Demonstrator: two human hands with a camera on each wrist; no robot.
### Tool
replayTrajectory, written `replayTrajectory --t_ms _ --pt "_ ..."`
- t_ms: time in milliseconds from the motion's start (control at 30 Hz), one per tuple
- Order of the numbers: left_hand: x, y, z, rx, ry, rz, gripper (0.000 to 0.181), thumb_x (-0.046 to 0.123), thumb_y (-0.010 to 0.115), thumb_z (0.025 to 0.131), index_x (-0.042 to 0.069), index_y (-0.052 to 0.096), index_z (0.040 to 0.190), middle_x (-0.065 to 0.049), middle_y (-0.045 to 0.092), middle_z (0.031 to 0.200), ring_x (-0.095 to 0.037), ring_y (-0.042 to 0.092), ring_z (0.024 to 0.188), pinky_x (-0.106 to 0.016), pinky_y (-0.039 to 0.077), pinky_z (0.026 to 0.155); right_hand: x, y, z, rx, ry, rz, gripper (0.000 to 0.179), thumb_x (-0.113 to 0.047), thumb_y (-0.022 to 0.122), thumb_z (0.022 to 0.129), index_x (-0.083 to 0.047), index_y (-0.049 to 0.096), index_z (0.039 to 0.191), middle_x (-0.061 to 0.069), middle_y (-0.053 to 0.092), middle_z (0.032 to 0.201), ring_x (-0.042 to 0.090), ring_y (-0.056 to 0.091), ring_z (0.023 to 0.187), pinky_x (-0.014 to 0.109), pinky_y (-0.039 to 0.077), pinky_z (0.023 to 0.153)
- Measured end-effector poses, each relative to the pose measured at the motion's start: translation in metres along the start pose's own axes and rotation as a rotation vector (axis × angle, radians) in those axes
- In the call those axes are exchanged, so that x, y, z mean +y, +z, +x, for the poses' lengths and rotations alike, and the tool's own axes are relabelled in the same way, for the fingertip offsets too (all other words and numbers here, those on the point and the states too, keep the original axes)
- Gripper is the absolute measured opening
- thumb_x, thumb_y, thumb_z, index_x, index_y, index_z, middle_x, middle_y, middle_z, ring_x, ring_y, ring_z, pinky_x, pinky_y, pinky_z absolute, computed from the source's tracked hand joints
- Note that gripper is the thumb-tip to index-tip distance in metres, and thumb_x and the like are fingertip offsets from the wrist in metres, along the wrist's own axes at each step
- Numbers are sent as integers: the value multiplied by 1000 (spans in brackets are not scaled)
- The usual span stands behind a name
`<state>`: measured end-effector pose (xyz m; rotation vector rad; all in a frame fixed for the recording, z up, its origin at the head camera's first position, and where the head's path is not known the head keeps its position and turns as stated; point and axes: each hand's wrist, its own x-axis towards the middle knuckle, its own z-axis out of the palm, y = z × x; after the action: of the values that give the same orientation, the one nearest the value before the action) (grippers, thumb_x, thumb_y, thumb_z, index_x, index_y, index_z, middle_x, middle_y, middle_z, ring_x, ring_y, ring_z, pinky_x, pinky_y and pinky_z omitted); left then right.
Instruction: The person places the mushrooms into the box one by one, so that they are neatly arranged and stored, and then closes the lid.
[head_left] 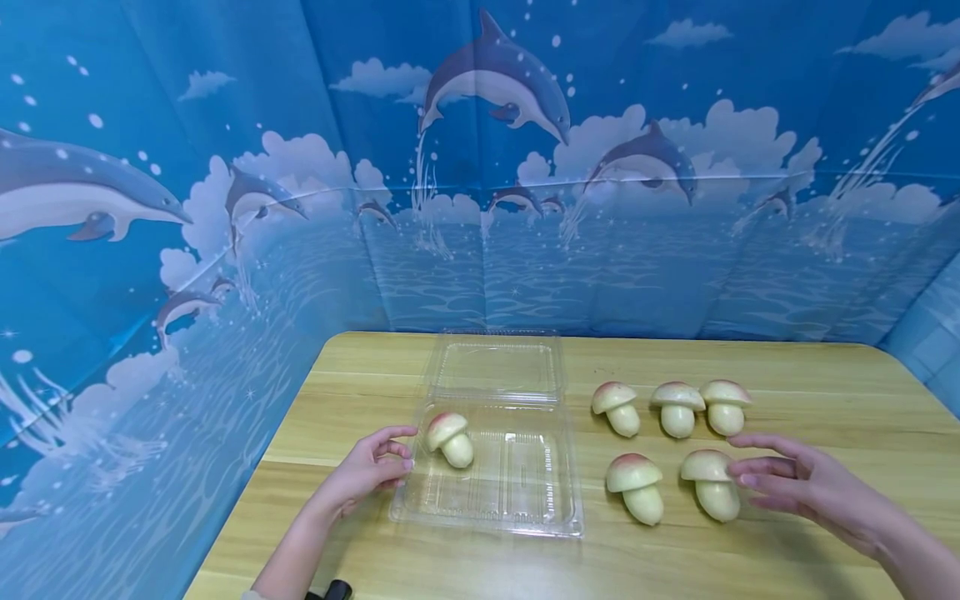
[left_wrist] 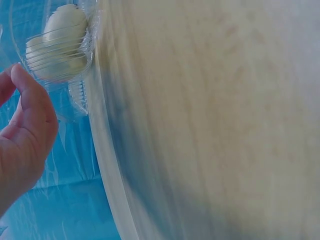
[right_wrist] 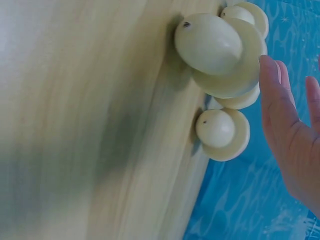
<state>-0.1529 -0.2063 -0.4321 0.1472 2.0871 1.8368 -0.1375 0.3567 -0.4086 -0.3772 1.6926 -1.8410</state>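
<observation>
A toy mushroom [head_left: 450, 440] with a pinkish cap lies in the left part of a clear plastic clamshell box [head_left: 525, 527], whose lid [head_left: 498, 367] is folded back. Beside the box's left edge is my left hand [head_left: 369, 467], its fingers loosely bent with the tips at the rim; whether they touch it I cannot tell. My right hand [head_left: 813, 487] is spread at the right of the front-right mushroom [head_left: 716, 492], fingertips close to its cap. In the right wrist view, that mushroom [right_wrist: 207, 42] shows its stem end, with the right hand [right_wrist: 290, 125] beside the cap.
Right of the box stand more mushrooms: a front-left one [head_left: 636, 492] and a back row of a left [head_left: 617, 410], a middle [head_left: 677, 410] and a right one [head_left: 725, 408]. A black object [head_left: 337, 590] shows at the wooden table's [head_left: 825, 392] near edge. A dolphin-print curtain [head_left: 480, 267] hangs behind.
</observation>
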Motion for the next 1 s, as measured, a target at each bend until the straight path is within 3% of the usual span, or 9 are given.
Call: replayTrajectory --t_ms 167,433,600,767,1000 --pt "0 0 0 -1 1 -3 56 1 61 86 -3 37 137 -8 50 95 -12 54 71 -20 49 62 6 -4 -2 25 21 -30 48 -1 39 98 -39 55 121 -7 61 114 11 60 104 32 50 85" --pt "0 0 -2 1 1 0 56 1 60 87 -3 37 137 -9 50 96 -12 54 71 -20 49 61 16 -6 -5 -29 -62 -21 57 8 39 95 -36 54 127 -2 62 111 12 60 103 35 51 82" --pt "-1 0 -1 3 3 -2 56 1 60 86 -4 36 137 -8 51 95 -12 54 71 -20 49 62 22 -5 -5 -12 -45 -38 57 7 39 95 -39 53 126 -5 63 111 10 60 101 36 52 81" --pt "-2 -1 -1 4 3 2 56 0 60 86 -4 37 136 -8 51 95 -11 55 70 -20 49 62 28 -7 -3 -21 -20 18 57 5 38 96 -42 54 124 -6 62 112 9 59 102 34 51 82" --pt "-1 -1 -1 3 5 2 56 1 61 86 -4 37 137 -8 51 95 -12 54 70 -20 49 61 34 -8 3 31 44 61 54 1 42 97 -47 55 118 -4 61 108 10 61 99 34 51 82"
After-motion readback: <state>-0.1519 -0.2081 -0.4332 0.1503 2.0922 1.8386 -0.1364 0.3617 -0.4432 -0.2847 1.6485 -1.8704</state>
